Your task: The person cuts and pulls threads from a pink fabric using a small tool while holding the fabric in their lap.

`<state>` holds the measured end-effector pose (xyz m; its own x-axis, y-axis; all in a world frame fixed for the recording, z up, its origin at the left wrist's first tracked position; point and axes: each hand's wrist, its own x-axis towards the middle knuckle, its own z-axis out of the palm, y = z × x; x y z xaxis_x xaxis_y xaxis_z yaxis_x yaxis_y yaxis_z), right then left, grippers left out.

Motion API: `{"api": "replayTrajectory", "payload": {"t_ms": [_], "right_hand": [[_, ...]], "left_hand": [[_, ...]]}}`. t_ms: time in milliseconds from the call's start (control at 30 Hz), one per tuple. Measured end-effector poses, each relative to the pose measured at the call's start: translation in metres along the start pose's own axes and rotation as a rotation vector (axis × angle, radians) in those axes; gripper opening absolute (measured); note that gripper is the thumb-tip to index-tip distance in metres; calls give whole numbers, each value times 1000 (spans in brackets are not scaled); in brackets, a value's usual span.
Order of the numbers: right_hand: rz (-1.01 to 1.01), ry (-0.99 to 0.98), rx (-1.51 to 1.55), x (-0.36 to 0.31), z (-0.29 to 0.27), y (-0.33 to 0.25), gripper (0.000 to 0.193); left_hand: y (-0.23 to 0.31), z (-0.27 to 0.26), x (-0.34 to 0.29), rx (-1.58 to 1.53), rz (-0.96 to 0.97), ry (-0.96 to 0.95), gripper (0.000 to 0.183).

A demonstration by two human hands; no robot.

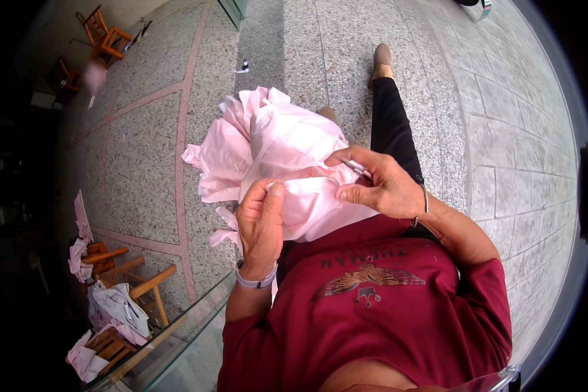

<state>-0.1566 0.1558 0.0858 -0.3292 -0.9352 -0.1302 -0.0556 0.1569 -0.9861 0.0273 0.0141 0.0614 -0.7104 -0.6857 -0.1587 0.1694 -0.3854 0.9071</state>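
Pale-pink cloth point(294, 134), thin, crumpled, lies at your eleven o'clock; your left grip point(260, 221) pinches edge, right grip point(393, 188) closes round slim tool point(357, 167).

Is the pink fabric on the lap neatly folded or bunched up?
Bunched up: the pink fabric lies in loose, crumpled folds with edges jutting out leftward, though one smoother stretch spans between left hand and right hand.

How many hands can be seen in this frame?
2: the left hand, pinching the pink cloth, and the right hand, holding a small metal tool at the cloth's right side.
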Motion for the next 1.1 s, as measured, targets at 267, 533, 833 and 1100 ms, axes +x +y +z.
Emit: {"api": "replayTrajectory", "payload": {"t_ms": [267, 533, 833, 1100], "right_hand": [[10, 30, -262, 9, 22, 21, 42], [-249, 184, -457, 35, 32, 30, 29], [48, 59, -244, 52, -19, 49, 9], [11, -64, -183, 49, -27, 48, 8]], "left_hand": [[21, -21, 1, 67, 85, 60, 16], [40, -14, -14, 132, 269, 48, 20], [50, -77, 0, 122, 293, 253, 20], [-14, -158, 27, 836, 43, 253, 17]]}}
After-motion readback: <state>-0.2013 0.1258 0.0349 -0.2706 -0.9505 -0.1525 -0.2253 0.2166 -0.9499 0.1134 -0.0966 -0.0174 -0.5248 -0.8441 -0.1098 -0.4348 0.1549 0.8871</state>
